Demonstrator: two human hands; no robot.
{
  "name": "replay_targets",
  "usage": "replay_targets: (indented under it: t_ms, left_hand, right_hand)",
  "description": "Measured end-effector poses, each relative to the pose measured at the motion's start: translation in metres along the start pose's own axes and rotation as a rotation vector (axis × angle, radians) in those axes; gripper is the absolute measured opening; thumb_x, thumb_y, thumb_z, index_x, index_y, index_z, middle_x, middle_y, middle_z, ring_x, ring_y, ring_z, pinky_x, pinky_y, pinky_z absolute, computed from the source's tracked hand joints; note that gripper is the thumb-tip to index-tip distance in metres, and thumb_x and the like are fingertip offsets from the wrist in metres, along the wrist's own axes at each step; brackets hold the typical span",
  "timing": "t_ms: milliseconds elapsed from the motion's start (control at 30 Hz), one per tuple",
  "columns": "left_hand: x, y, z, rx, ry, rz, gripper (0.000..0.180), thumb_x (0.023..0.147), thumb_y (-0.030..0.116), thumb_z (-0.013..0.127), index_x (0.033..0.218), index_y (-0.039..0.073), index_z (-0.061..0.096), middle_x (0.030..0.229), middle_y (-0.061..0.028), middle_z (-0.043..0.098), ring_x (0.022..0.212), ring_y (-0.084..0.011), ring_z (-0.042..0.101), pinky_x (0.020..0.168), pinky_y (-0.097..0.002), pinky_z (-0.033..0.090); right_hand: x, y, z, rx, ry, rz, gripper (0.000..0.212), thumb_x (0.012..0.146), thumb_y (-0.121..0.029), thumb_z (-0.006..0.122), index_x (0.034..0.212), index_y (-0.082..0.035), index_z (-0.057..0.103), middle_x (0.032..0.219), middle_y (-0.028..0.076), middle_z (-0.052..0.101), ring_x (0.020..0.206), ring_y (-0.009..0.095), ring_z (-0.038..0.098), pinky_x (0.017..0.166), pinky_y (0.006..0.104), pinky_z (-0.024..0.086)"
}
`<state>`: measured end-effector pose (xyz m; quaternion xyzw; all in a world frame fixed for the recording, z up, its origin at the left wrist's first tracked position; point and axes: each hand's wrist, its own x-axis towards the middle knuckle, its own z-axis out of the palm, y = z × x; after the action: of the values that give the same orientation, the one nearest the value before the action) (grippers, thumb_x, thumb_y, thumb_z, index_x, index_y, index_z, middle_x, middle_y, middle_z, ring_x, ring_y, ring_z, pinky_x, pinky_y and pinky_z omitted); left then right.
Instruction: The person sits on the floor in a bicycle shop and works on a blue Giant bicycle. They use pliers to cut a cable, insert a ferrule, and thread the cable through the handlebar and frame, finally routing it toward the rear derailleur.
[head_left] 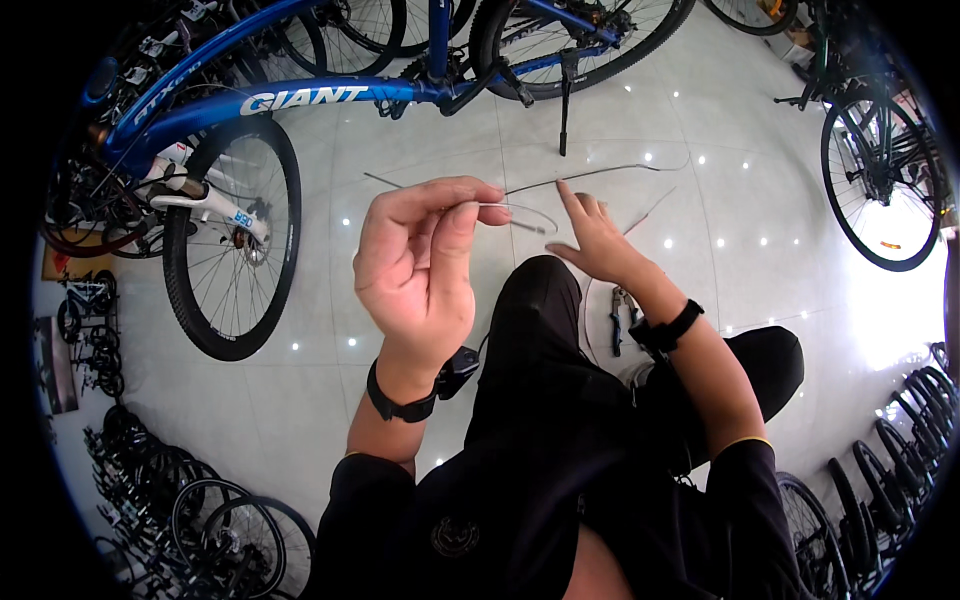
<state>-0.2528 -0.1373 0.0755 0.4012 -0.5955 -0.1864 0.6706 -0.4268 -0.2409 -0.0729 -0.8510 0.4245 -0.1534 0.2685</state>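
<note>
My left hand (425,265) is raised at the centre, thumb and fingers pinched on a thin bicycle cable. A dark stretch of the cable (610,173) runs out to the right and ends in a fine bare wire. A pale loop (540,212) curls beside my left fingertips, near a short grey rod-like end (526,227). My right hand (603,240) is open, fingers stretched out, its index fingertip at the dark stretch; whether it touches I cannot tell. Below it, cutting pliers (622,322) with dark handles lie on the floor by my knee.
A blue bicycle (420,90) stands across the far side, its kickstand (565,110) down and its front wheel (232,240) turned at left. Another thin strand (650,212) shows past my right hand. Rows of bicycles line both sides, with a wheel (880,180) at right.
</note>
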Motion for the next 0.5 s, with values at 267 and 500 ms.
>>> replay_targets:
  t_ms: [267,500]
  left_hand:
    - [0.01,-0.001,0.039,-0.288,-0.493,0.176,0.03,0.094,0.003,0.057,0.123,-0.001,0.048,0.124,-0.0227,0.057,0.102,-0.0262,0.064,0.087,-0.0362,0.052]
    - [-0.011,-0.092,-0.004,0.325,-0.707,-0.365,0.043,0.095,0.017,0.06,0.134,0.001,0.049,0.121,-0.0121,0.06,0.111,-0.023,0.058,0.094,-0.033,0.045]
  right_hand:
    - [0.001,0.0,0.046,0.66,-0.01,0.043,0.02,0.093,-0.012,0.061,0.109,-0.001,0.06,0.093,0.007,0.063,0.083,0.018,0.064,0.073,0.0323,0.052]
    - [-0.003,-0.025,-0.026,1.104,-0.058,0.107,0.016,0.096,-0.012,0.06,0.094,0.004,0.061,0.08,0.006,0.064,0.072,0.01,0.062,0.065,0.0252,0.051]
